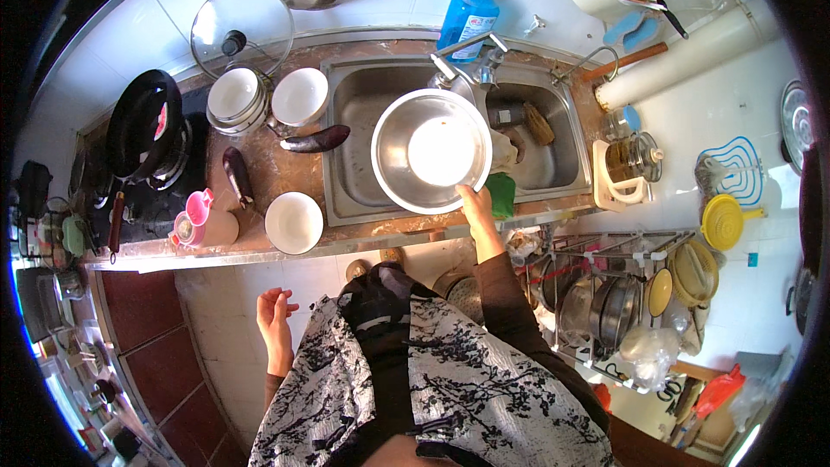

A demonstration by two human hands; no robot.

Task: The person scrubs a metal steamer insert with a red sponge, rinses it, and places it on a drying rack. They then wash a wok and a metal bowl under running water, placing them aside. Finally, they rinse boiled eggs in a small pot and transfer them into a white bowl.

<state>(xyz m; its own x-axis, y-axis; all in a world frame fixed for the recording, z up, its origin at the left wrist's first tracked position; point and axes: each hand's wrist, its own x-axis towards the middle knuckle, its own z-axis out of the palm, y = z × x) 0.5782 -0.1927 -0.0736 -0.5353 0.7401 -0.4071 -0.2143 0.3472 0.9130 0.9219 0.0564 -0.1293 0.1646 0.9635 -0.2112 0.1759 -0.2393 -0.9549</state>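
With fingers and thumb at its near rim, my right hand (pixel 478 217) holds a steel basin (pixel 395 162) over the double sink (pixel 347 194). My left hand (pixel 275 318) hangs in front of the counter, fingers loosely bent and holding nothing. One eggplant (pixel 316 140) lies by the sink's left rim, another eggplant (pixel 237 175) further left. Beside them are a white bowl (pixel 294 223), a second white bowl (pixel 300 96) and stacked bowls (pixel 235 95). A green cloth (pixel 500 194) drapes over the sink's front edge, right of the basin.
A black frying pan (pixel 144 126) rests on the stove at left, near a pink-lidded container (pixel 217 224). Behind the basin are the faucet (pixel 487 68) and a blue soap bottle (pixel 468 23). A glass teapot (pixel 632 159) stands at right, above a rack of pans (pixel 609 311).
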